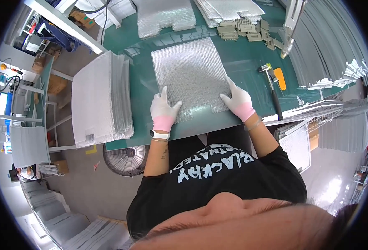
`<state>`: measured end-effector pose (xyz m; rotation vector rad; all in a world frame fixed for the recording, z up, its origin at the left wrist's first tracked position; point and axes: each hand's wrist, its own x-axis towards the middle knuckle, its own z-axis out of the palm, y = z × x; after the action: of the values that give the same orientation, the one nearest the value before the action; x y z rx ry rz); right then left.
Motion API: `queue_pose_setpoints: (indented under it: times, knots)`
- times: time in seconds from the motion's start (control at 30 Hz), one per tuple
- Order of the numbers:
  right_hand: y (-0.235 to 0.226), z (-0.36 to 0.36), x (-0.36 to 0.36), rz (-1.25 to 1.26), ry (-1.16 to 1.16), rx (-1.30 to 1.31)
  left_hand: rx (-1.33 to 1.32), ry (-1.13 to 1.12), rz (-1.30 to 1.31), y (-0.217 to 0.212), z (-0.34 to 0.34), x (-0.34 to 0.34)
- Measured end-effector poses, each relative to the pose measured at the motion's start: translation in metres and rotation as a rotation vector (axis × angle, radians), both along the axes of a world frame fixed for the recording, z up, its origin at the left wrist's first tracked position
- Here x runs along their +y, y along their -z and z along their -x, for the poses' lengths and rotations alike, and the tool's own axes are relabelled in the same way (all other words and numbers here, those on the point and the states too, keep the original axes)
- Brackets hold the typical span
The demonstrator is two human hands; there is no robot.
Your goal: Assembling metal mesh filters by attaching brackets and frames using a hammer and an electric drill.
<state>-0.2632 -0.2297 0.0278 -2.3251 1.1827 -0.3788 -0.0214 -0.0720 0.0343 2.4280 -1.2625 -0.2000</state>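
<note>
A square silvery mesh sheet (189, 75) lies flat on the green work table (242, 62). My left hand (164, 109), in a white glove with a pink cuff, presses flat on the sheet's near left corner. My right hand (237, 100), gloved the same way, rests flat on the near right corner. Both hands have fingers spread and grip nothing. A watch sits on my left wrist.
A tall stack of mesh sheets (102, 100) stands at the table's left end. More sheets (163, 16) and small tan parts (246, 31) lie at the far side. A hammer (272, 85) and an orange tool (280, 78) lie to the right. A floor fan (125, 158) stands below the table.
</note>
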Motion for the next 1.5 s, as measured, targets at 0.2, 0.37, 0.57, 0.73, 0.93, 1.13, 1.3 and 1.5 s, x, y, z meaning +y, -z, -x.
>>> queue_pose_setpoints:
  times: [0.2, 0.37, 0.57, 0.73, 0.93, 1.13, 1.3, 1.5]
  knots:
    - [-0.029, -0.006, -0.006, 0.012, -0.049, 0.312, -0.242, -0.032, -0.061, -0.014, 0.002, -0.008]
    - [-0.036, 0.000, -0.034, 0.120, -0.144, 0.351, -0.297, 0.053, -0.359, -0.065, 0.004, -0.029]
    - [-0.037, -0.002, -0.077, -0.052, -0.430, 0.298, -0.334, 0.216, -0.221, -0.012, -0.025, -0.019]
    - [-0.014, 0.001, -0.221, 0.188, 0.093, 0.095, -0.173, 0.337, -0.167, 0.003, -0.026, -0.005]
    - [-0.011, -0.033, -0.263, 0.175, 0.419, 0.404, -0.285, 0.221, -0.179, -0.031, 0.020, 0.026]
    - [0.031, 0.002, -0.301, 0.345, 0.378, 0.255, -0.079, 0.588, 0.447, -0.122, 0.054, 0.012]
    - [-0.041, 0.004, -0.192, 0.603, 0.277, 0.407, 0.788, 1.113, 0.569, -0.209, 0.114, -0.007]
    - [-0.029, 0.047, -0.046, 0.765, 0.174, 0.087, 1.115, 1.107, 0.644, -0.235, 0.156, 0.005]
